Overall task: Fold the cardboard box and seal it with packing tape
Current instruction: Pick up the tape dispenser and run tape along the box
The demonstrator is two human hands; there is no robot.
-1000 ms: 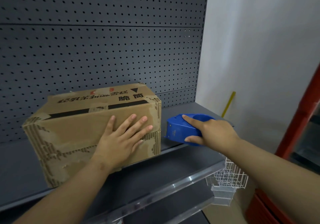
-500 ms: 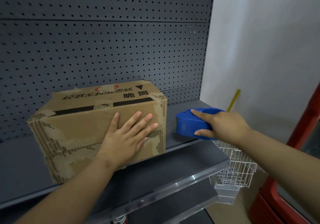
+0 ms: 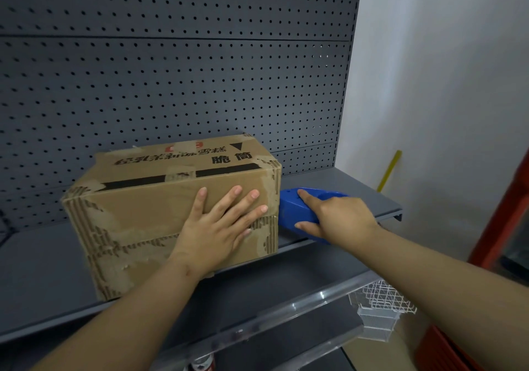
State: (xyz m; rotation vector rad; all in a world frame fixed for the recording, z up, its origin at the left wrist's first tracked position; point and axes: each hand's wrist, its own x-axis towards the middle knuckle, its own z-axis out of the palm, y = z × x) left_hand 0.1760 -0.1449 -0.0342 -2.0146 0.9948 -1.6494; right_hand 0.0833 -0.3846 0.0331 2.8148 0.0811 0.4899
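1. A worn cardboard box is seen resting on a grey metal shelf, in front of a dark pegboard panel.
2. The box's flaps are folded shut; the top seam shows a dark gap partly bridged by old tape, and the outer paper is torn away along several edges.
3. The left hand is laid flat against the box's near face, toward its right end, with the fingers spread wide and gripping nothing.
4. A blue tape dispenser is located just beside the box's right end on the same shelf; whether it touches the box cannot be told.
5. The dispenser is held by the right hand, the index finger stretched along its top and the thumb pressed to its near side.
6. A white wire basket is seen hanging below the shelf at the right.
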